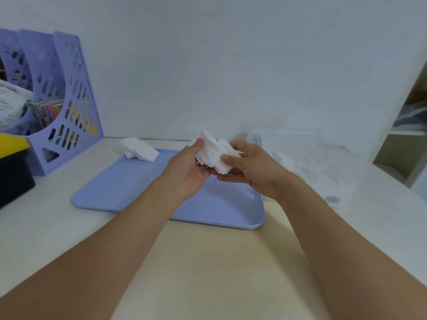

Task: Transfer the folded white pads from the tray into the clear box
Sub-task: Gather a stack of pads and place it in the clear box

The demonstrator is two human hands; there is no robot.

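While both arms reach in from the bottom corners of the frame, the action sits dead centre: a bundle of folded white pads (pixel 213 153) is up off the surface, caught between two hands above the far half of the blue tray (pixel 129 190). The left hand (pixel 187 172) has its thumb pressed over the top left of the bundle, fingers curled underneath it. The right hand (pixel 251 172) cups the bundle from the right side, thumb laid across the front of the pads, fingers wrapped behind. Both hands are gripping, neither one slack.

Look to the upper left corner of the tray and a second small heap of white pads (pixel 139 151) lies at its far edge, well apart from the hands.

Over on the right of the frame, the clear box (pixel 307 162) sits on the pale table (pixel 208 273), just beside the tray's right rim; its walls are hazy and what lies inside is hard to make out, though a barcode label shows at its near corner.

At the left edge stands a lilac file rack (pixel 69 95) with coloured booklets inside, and a black bin with a yellow lid (pixel 13 162) sits in front of it.
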